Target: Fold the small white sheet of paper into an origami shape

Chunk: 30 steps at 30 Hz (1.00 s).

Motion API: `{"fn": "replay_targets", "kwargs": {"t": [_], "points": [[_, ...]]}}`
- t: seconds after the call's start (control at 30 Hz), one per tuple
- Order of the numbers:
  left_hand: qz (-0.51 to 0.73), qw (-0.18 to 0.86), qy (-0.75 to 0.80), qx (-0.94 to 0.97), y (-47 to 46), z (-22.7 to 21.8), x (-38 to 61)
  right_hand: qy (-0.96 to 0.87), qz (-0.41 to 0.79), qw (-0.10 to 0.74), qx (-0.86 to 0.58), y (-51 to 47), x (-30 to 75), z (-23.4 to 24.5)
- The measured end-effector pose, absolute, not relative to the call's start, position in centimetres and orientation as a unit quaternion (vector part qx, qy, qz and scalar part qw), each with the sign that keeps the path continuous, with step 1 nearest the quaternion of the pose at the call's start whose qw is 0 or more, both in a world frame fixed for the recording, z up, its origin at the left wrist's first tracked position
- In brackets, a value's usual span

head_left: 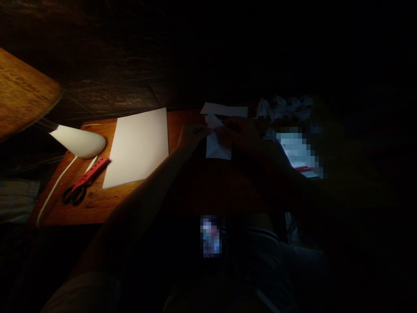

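Note:
A small white sheet of paper (217,147) with fold creases is held up over the dark middle of the table. My left hand (193,134) pinches its left edge near the top. On the other side my right hand (240,132) is closed on the paper's right edge, its fingers mostly lost in shadow. Just beyond the hands lies another white paper strip (228,109). A stack of plain white paper (139,148) rests on the table to the left of my left hand.
A lamp (80,141) with a wooden-looking shade stands at the left, its cord running down the table (120,204). Scissors with black handles (76,194) lie by a red perforated strip (93,174). Folded paper pieces (283,108) and a lit screen (299,150) are at the right.

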<state>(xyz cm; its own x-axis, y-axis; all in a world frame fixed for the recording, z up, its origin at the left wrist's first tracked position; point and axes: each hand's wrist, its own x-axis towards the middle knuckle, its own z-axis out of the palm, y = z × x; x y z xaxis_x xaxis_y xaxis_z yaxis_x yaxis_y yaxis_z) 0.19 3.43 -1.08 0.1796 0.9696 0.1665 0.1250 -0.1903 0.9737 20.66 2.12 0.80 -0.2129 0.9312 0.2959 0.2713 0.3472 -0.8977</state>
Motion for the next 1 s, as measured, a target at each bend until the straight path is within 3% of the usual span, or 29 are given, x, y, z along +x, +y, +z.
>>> {"fn": "replay_targets", "kwargs": {"t": [0.47,0.7,1.0], "points": [[0.482,0.478,0.457,0.575,3.5,-1.2,0.5,-0.642,0.416,0.483,-0.426,3.0,21.2,0.5],[0.475,0.479,0.446,0.588,3.3,-0.8,0.5,-0.661,0.406,0.416,-0.475,2.7,22.3,1.3],[0.466,0.455,0.454,0.608,3.6,-1.4,0.1,-0.695,0.377,0.396,-0.467,2.7,22.4,1.9]]}}
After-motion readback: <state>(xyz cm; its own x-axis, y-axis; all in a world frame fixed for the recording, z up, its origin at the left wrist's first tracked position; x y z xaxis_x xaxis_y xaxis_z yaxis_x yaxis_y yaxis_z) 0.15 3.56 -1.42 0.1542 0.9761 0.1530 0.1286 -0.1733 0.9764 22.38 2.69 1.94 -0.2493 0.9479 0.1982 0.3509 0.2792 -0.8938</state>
